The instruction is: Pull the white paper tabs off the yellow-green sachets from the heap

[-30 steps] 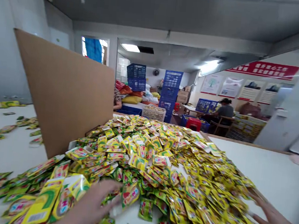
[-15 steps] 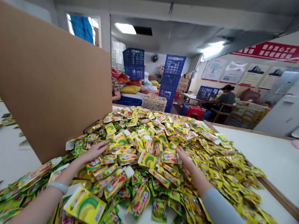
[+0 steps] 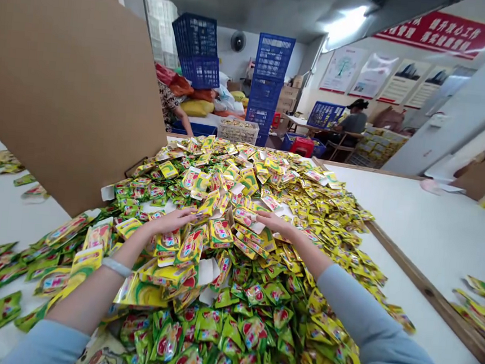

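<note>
A heap of small yellow cartons (image 3: 221, 233) lies between my hands, some with white flaps standing up. My left hand (image 3: 177, 220), below a pale bangle (image 3: 117, 267), presses its outstretched fingers against the cartons from the left. From the other side, my right hand (image 3: 273, 221) rests with fingers extended on the cartons. Neither hand is wrapped round a single one. Green sachets (image 3: 254, 331) spread across the near part of the table, below the cartons. Yellow sachets (image 3: 329, 209) pile up to the right of my right hand.
A tall cardboard sheet (image 3: 72, 88) stands at the left of the heap. A wooden strip (image 3: 420, 288) edges the table on the right. Blue crates (image 3: 269, 85) and a white crate (image 3: 238, 132) stand beyond. A seated person (image 3: 353, 124) is at the back right; another is partly hidden behind the cardboard.
Both hands have come closer together, pushing cartons inward and toward me. More green sachets show in front. The camera has tilted downward.
</note>
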{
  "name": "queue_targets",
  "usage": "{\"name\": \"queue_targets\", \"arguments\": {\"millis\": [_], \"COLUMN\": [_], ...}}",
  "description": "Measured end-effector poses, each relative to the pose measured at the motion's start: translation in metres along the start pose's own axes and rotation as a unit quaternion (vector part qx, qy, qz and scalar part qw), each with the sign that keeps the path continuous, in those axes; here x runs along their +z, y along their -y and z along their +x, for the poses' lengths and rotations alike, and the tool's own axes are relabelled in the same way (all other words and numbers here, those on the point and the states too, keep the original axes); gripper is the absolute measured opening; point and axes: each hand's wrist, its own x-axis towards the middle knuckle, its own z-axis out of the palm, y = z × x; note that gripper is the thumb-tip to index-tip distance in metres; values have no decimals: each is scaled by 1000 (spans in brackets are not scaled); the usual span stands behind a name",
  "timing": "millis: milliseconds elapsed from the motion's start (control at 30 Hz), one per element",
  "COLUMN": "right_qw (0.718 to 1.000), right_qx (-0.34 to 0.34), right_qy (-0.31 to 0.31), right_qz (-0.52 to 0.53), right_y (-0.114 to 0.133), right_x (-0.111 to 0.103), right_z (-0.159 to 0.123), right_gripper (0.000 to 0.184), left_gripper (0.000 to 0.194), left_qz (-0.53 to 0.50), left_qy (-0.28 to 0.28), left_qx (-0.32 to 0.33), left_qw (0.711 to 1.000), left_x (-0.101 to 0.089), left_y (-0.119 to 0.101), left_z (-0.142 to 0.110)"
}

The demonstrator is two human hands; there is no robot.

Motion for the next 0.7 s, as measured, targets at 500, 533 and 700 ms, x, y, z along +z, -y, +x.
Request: {"name": "queue_targets", "arguments": {"millis": [500, 533, 700], "right_qw": [994, 993, 970], "right_qx": [-81, -64, 24], "right_qy": [-52, -79, -201], "right_qz": [-44, -54, -137], "right_y": [29, 20, -38], "right_x": [4, -6, -18], "right_z": [-180, -189, -224], "right_gripper": [46, 42, 37], "left_gripper": [77, 74, 52], "left_qz": [35, 42, 96], "left_qy": [-51, -60, -133], "left_qx": [35, 27, 4], "left_qw": [997, 997, 987], "left_x": [-11, -17, -20], "left_y": [-28, -31, -62], "left_z": [-30, -34, -85]}}
